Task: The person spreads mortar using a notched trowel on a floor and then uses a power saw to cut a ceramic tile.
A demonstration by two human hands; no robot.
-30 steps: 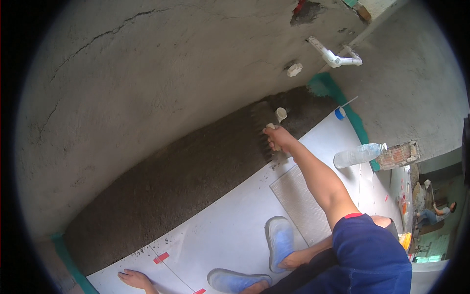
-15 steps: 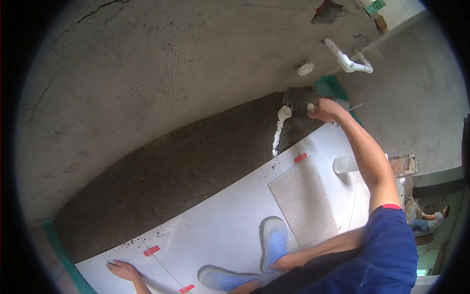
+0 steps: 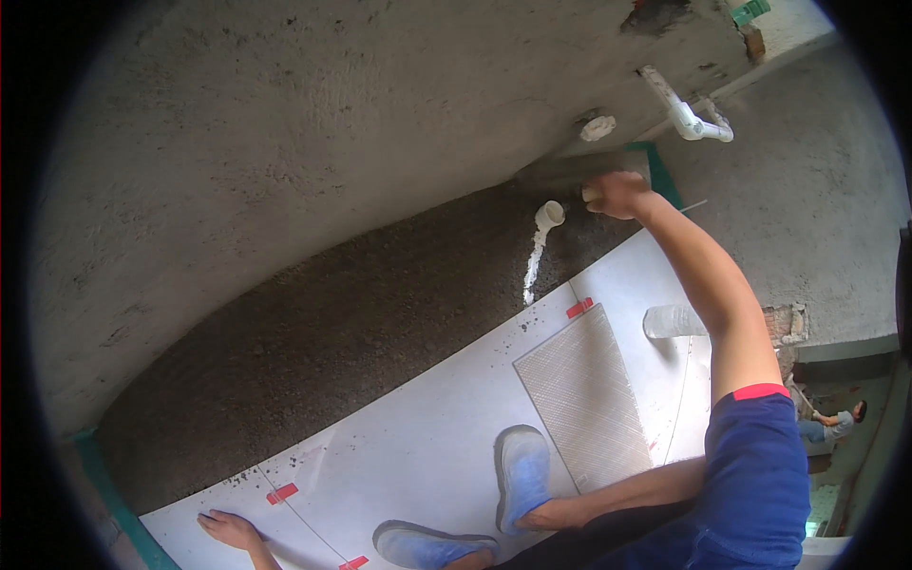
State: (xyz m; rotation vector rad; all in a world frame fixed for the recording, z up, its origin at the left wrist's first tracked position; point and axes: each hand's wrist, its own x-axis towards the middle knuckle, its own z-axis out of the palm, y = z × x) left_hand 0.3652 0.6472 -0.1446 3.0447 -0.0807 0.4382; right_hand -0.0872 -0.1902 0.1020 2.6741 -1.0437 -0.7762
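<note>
My right hand (image 3: 619,196), slightly blurred, grips the pale handle of a trowel (image 3: 560,169), whose metal blade is over the far right end of a dark mortar bed (image 3: 332,332). Just left of it is a white pipe stub (image 3: 549,216) with a white streak running from it. My left hand (image 3: 228,527) rests with fingers apart on the white tiles (image 3: 399,418), near a red clip (image 3: 282,494) at a seam. Under my right arm lie a textured panel (image 3: 575,399) and a translucent bottle (image 3: 670,321), the bottle partly hidden by my arm.
A cracked plaster wall (image 3: 285,123) runs along the bed, with a white pipe fitting (image 3: 689,119) above the right end and green coating (image 3: 665,171) in the corner. My blue slippers (image 3: 522,470) stand on the tiles. A person (image 3: 836,426) works in the space beyond at right.
My right hand has carried the trowel right and up along the bed into the corner, uncovering the white streak below the pipe stub. My left hand stays on the tiles; the view has shifted slightly.
</note>
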